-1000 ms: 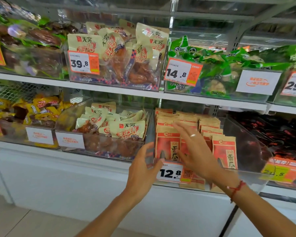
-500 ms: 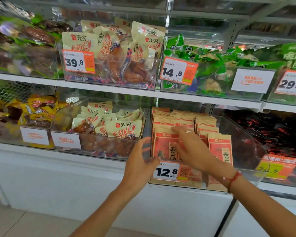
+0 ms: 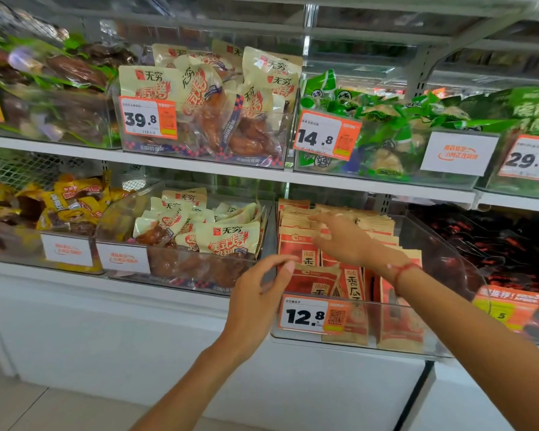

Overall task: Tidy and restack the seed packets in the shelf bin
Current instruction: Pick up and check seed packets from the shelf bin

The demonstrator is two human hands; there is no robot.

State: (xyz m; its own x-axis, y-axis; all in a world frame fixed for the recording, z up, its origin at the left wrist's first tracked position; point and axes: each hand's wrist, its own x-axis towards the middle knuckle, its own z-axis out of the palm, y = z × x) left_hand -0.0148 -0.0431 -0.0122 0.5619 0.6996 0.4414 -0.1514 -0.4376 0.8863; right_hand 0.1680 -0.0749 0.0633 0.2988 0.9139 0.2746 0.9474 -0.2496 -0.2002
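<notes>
Red and kraft-brown seed packets (image 3: 377, 227) stand in rows inside a clear plastic shelf bin (image 3: 445, 253) on the lower shelf. The front left packet (image 3: 311, 283) sits lower than the rest and leans. My left hand (image 3: 255, 293) curls round the bin's left front corner, with one fingertip at that packet's top edge. My right hand (image 3: 346, 241) reaches into the bin with spread, blurred fingers lying on the tops of the left row. It grips nothing that I can see. A red string bracelet is on that wrist.
A 12.8 price tag (image 3: 305, 315) hangs on the bin's front. A bin of cream chicken packets (image 3: 227, 237) stands to the left and dark red packets (image 3: 495, 244) to the right. The upper shelf (image 3: 199, 161) overhangs close above the bins.
My right hand has moved from the front packets deeper into the bin, onto the left row's tops. The front left packet has sunk and tilted. My left hand stays at the corner.
</notes>
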